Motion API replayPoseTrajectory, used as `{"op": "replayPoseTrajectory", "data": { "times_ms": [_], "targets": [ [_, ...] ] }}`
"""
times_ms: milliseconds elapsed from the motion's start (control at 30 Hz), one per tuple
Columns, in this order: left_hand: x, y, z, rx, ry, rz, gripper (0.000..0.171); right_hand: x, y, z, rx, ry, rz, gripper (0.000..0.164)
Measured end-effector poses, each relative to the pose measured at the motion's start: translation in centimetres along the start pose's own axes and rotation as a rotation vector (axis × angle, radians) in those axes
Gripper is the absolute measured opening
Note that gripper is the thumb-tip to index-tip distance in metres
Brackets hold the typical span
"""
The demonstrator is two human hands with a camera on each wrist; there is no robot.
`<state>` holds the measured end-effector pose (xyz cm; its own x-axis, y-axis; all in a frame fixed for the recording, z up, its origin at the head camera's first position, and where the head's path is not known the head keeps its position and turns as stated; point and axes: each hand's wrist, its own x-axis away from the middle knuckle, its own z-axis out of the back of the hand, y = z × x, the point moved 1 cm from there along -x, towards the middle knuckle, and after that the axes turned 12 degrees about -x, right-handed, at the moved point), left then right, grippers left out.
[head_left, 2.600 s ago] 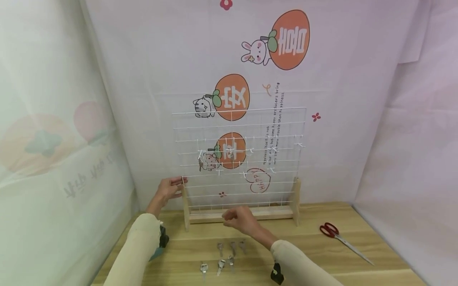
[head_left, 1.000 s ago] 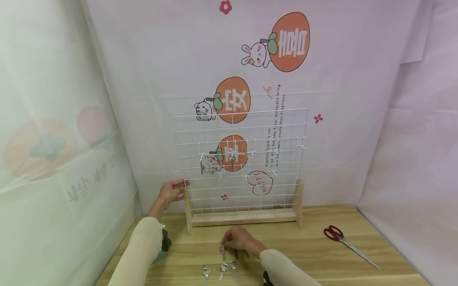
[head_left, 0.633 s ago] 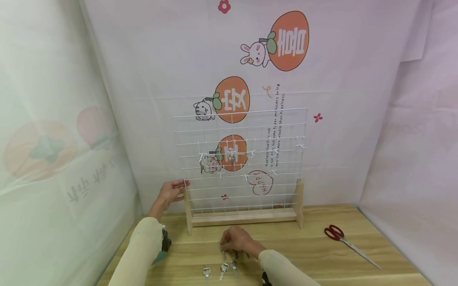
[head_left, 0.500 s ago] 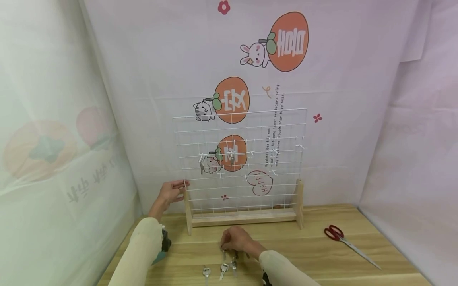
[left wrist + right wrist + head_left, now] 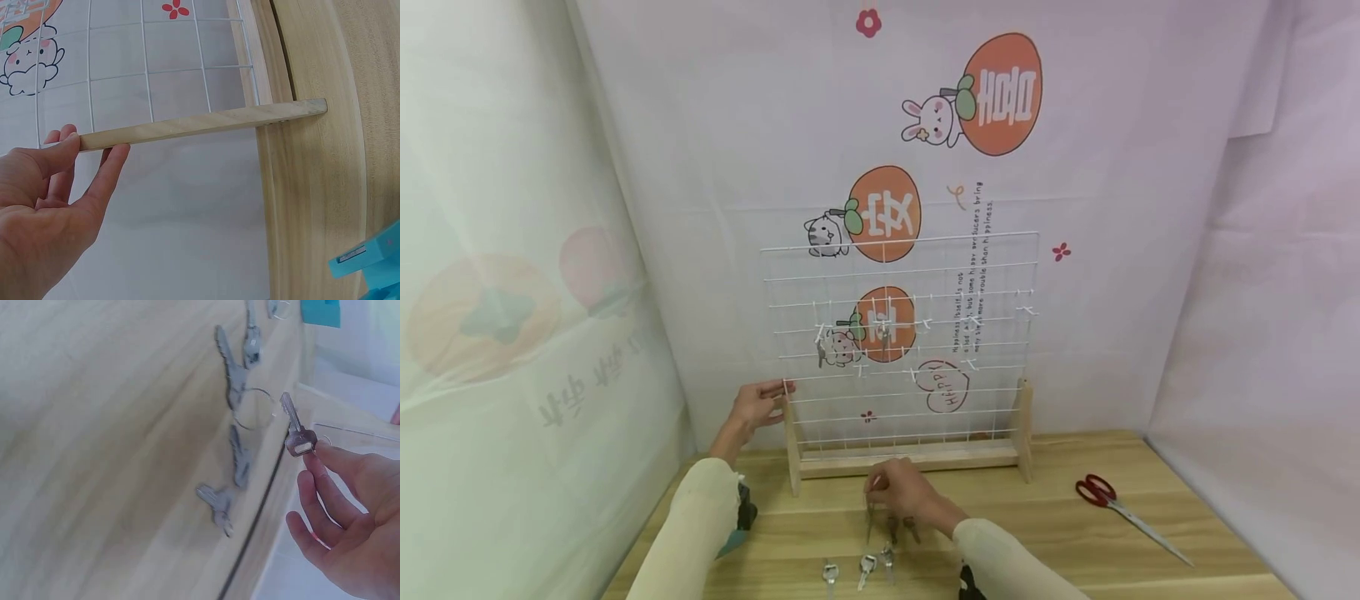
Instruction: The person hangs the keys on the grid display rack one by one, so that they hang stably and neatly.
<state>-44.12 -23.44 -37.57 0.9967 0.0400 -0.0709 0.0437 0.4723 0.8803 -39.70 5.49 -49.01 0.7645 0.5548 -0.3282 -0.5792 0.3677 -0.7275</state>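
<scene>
My left hand (image 5: 754, 407) holds the left wooden upright (image 5: 187, 127) of a white wire grid rack near its top, thumb and fingers on either side. My right hand (image 5: 904, 492), just in front of the rack's wooden base bar (image 5: 910, 461), pinches a silver key (image 5: 302, 442) near its head, a little above the table. A thin ring shows by the fingertips. Several other keys lie on the table, among them one key (image 5: 234, 375) with a large ring. Two keys hang on the rack, one key (image 5: 822, 354) at left and another key (image 5: 885, 333) near the middle.
Red-handled scissors (image 5: 1099, 492) lie on the wooden table (image 5: 1052, 533) at right. White ties or hooks (image 5: 970, 364) sit on the grid wires. A teal object (image 5: 372, 256) is partly seen under my left forearm. Printed white cloth (image 5: 1112, 167) surrounds the table.
My right hand went down to the keys, took one, and has now lifted it slightly off the table toward the rack. My left hand stays on the upright.
</scene>
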Motion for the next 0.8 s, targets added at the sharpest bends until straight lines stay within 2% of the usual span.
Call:
{"op": "replayPoseTrajectory", "data": {
  "times_ms": [133, 433, 600, 800],
  "targets": [
    [0.1, 0.0, 0.1, -0.002, -0.007, -0.007, 0.041, -0.1, -0.9, 1.3, -0.003, 0.017, 0.048, 0.01],
    [0.1, 0.1, 0.2, 0.003, -0.011, -0.015, 0.041, -0.3, -2.4, 4.7, 0.033, 0.039, 0.058, 0.003],
    [0.2, 0.3, 0.2, -0.003, -0.013, -0.015, 0.041, -0.1, -3.8, 6.8, 0.047, 0.024, 0.041, 0.007],
    [0.3, 0.1, 0.2, 0.007, -0.016, -0.012, 0.041, 0.0, -5.6, 9.0, 0.067, 0.036, 0.094, 0.002]
  ]
}}
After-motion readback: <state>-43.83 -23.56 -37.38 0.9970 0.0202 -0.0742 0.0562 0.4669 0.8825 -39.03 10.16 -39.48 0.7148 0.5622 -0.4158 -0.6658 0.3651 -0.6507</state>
